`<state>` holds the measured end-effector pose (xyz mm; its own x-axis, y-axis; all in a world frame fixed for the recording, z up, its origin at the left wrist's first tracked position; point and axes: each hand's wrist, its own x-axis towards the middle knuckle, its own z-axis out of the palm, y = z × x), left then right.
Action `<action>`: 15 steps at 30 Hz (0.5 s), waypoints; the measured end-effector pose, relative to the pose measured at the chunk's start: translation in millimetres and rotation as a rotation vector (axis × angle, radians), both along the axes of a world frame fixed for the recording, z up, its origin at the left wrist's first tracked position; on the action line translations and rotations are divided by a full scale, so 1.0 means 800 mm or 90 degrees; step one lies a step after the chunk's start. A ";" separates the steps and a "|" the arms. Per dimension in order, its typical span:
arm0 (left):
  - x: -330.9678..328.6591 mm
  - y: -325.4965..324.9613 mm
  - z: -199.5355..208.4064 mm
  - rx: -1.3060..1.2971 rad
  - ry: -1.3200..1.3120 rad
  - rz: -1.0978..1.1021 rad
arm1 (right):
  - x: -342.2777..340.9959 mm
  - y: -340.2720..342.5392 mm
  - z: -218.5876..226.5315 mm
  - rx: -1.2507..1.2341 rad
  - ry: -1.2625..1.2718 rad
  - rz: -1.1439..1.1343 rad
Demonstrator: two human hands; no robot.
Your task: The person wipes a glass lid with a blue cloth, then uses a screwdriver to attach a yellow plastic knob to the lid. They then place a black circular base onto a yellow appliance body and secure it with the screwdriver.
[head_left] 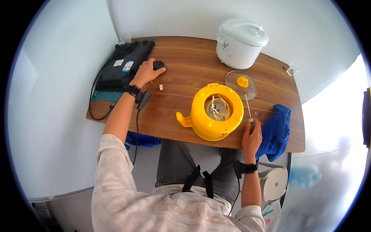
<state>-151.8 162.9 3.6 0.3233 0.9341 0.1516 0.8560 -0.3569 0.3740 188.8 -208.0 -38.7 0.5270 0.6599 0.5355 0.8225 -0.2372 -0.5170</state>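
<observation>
My left hand (145, 73) reaches to the back left of the table, its thumb and fingers closed about a small black round part (158, 65) that looks to have holes in it. At the right, my right hand (252, 139) grips a screwdriver (248, 107) by its dark handle, the shaft pointing away from me toward the glass lid. Between my hands sits a yellow electric pot body (199, 112), bottom up, its underside open. White and yellow wires (216, 110) show inside it, and a curved handle sticks out at its left.
A glass lid (230, 79) with a yellow knob lies behind the pot. Farther back stands a white rice cooker (239, 46). A black flat device (112, 73) rests on a green mat (106, 96) at left. Blue cloth (276, 129) hangs over the right front edge. A small white piece (161, 87) lies mid-left.
</observation>
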 end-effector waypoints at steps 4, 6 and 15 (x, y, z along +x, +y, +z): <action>0.013 0.023 -0.035 0.027 0.112 0.007 | 0.002 0.002 0.006 0.007 0.017 0.004; 0.000 0.036 -0.053 0.038 0.073 0.008 | 0.001 0.006 0.002 0.028 0.009 0.021; -0.006 0.046 -0.042 -0.020 0.067 -0.050 | 0.003 0.002 -0.001 0.047 0.006 0.004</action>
<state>-156.7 199.6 -30.0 0.4076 0.9093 0.0843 0.8614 -0.4135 0.2949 191.3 -206.6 -39.5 0.5282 0.6221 0.5780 0.8188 -0.1928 -0.5407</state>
